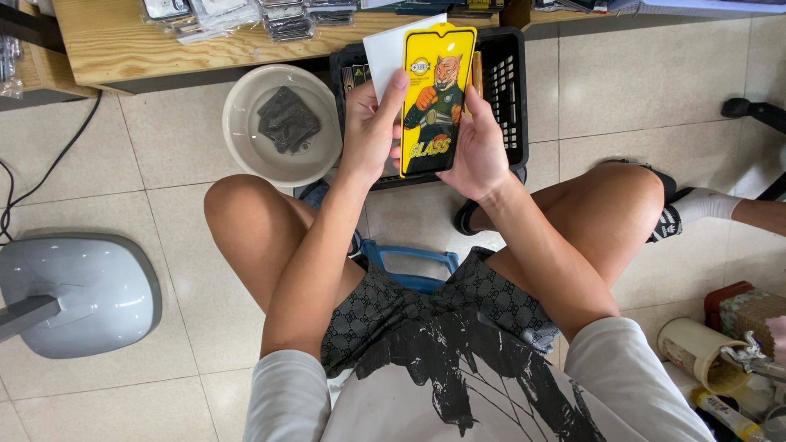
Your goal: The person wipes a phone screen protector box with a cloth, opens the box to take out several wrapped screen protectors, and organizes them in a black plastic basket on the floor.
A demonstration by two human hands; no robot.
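Note:
A yellow and black flat package [436, 98] with a cartoon tiger on it is held upright in front of me by both hands. My left hand [370, 127] grips its left edge, thumb up along the side. My right hand [479, 143] holds its right edge from behind. A white sheet [385, 51] sticks out behind the package at the upper left. Below it stands a black plastic crate [509, 90] on the tiled floor.
A beige bowl [246, 115] with a dark folded item [287, 119] sits left of the crate. A wooden shelf [123, 41] carries several wrapped packs. A grey fan base [78, 295] lies at left. A blue stool handle [409, 260] shows between my knees. Cups and bottles [720, 368] stand at lower right.

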